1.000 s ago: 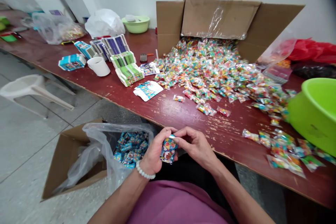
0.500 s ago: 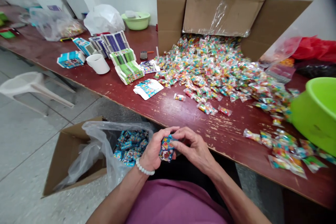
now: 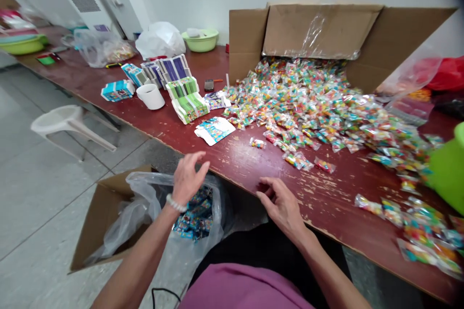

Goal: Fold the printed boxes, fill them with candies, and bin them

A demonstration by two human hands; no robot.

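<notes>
My left hand (image 3: 188, 179), with a bead bracelet at the wrist, reaches forward over the plastic bag. Its fingers are stretched and the thumb stands apart, with nothing held. Below it, small blue printed candy packets (image 3: 195, 215) fill the clear plastic bag (image 3: 217, 203). A flat blue-and-white carton (image 3: 215, 130) lies on the table just beyond these fingers. My right hand (image 3: 282, 206) is at the table's near edge, its fingers loosely bent, thumb and forefinger apart, and nothing seen in them. Wrapped candies (image 3: 297, 160) lie ahead of it.
A big pile of wrapped candies (image 3: 308, 101) spills from a cardboard box (image 3: 322, 31) on the red table (image 3: 239, 164). Folded green cartons (image 3: 186, 99) and a white mug (image 3: 150, 96) stand left. A green basin (image 3: 447, 169) is at right, a white stool (image 3: 68, 120) on the floor.
The blue candy packet between my hands has left them. My left hand has moved left and forward, my right hand to the right, and both have parted. The view has shifted left.
</notes>
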